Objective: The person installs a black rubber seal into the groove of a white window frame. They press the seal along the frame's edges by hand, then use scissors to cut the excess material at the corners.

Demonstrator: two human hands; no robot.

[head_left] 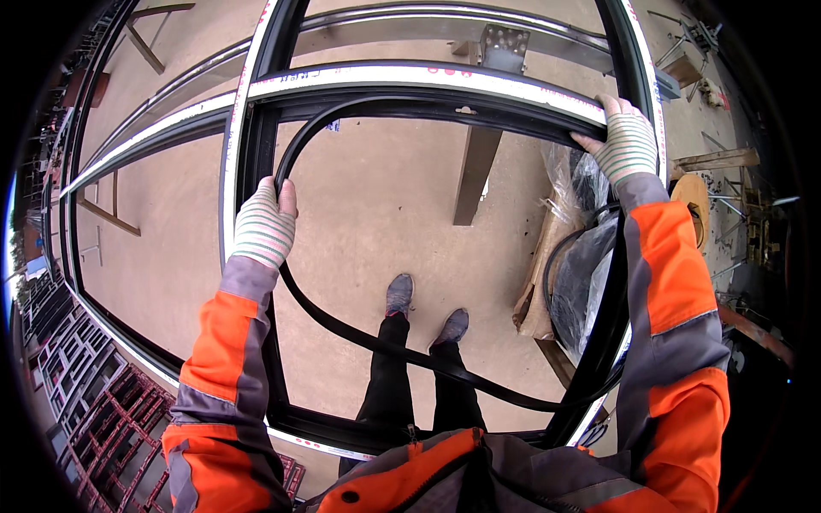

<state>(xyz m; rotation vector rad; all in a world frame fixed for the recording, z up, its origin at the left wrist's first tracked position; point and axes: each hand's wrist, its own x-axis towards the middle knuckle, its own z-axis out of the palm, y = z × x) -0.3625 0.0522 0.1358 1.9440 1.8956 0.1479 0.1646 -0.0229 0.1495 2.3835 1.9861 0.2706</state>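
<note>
One long black rubber strip (342,334) hangs in a loop within an opening of one large black metal frame (428,77) faced with white film. Of two hands in striped knit gloves, the left hand (266,221) pinches the strip at the left bar; the right hand (626,141) grips the upper right corner, and whether strip lies under it cannot be told. The strip's ends are indistinct. Below, two grey shoes (400,295) stand on the beige floor (359,222); clear plastic wrapping (586,278) lies partly behind the frame.
</note>
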